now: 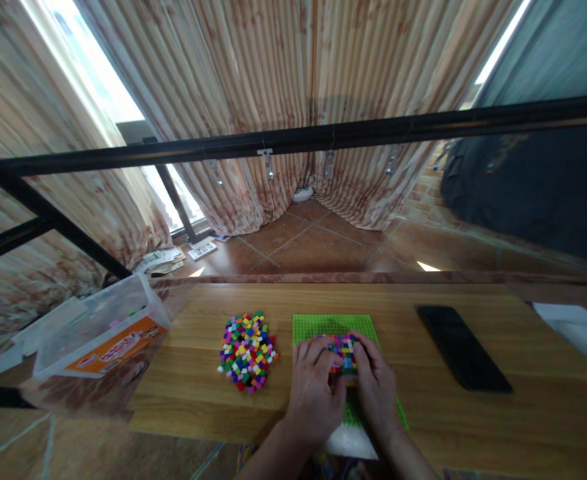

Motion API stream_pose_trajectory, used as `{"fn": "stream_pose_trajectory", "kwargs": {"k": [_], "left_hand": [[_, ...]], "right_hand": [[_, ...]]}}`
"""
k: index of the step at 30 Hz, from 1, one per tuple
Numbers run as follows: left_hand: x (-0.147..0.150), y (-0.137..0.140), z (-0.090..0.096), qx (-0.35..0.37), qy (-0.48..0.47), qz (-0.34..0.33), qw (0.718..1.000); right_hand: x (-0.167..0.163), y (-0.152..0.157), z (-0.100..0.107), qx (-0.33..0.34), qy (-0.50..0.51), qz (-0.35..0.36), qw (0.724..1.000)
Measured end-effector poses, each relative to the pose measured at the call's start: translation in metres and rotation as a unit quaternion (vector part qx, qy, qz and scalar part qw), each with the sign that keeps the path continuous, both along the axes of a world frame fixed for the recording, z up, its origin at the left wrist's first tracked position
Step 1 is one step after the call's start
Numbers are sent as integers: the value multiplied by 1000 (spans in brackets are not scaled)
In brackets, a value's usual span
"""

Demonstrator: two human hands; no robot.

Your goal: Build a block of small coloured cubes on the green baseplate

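Note:
A green studded baseplate [303,325] lies on the wooden table in front of me. Over its middle is a block of small multicoloured building bricks [341,347], partly hidden by my fingers. My left hand [313,387] is closed against the block's left side, fingers curled over it and thumb at the near edge. From the right, my right hand [377,383] grips the same block, its fingers bent along the side. Whether a single loose brick sits between my fingers cannot be made out. Left of the baseplate lies a pile of loose coloured bricks [247,350].
A black phone [463,348] rests on the wooden table [183,393] to the right. At the left stands a clear plastic box [103,333] with an orange label. A dark metal rail [303,141] crosses beyond the table, before patterned curtains [233,80]. White paper [578,327] lies far right.

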State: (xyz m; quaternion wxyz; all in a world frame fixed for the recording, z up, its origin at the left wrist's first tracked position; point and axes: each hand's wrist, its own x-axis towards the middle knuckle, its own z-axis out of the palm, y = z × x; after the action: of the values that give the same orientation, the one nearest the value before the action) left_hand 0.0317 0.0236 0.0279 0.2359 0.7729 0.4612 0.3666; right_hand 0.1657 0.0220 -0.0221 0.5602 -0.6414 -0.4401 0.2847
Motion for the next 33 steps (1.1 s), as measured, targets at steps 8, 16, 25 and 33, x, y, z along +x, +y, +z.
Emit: {"fn": "stream_pose_trajectory", "kwargs": {"k": [8,16,25,33], "left_hand": [[1,0,0,-9,-27,60,998],[6,3,-6,0,-33,105,994],[9,4,-9,-3,-51,120,991],[11,4,-11,-36,-81,115,989]], "right_hand": [[0,1,-1,4,-5,-2,1000],[1,0,-1,-2,-5,2,1000],[1,0,0,3,-12,-1,1000],[1,0,-2,-3,-16,2,1000]]}}
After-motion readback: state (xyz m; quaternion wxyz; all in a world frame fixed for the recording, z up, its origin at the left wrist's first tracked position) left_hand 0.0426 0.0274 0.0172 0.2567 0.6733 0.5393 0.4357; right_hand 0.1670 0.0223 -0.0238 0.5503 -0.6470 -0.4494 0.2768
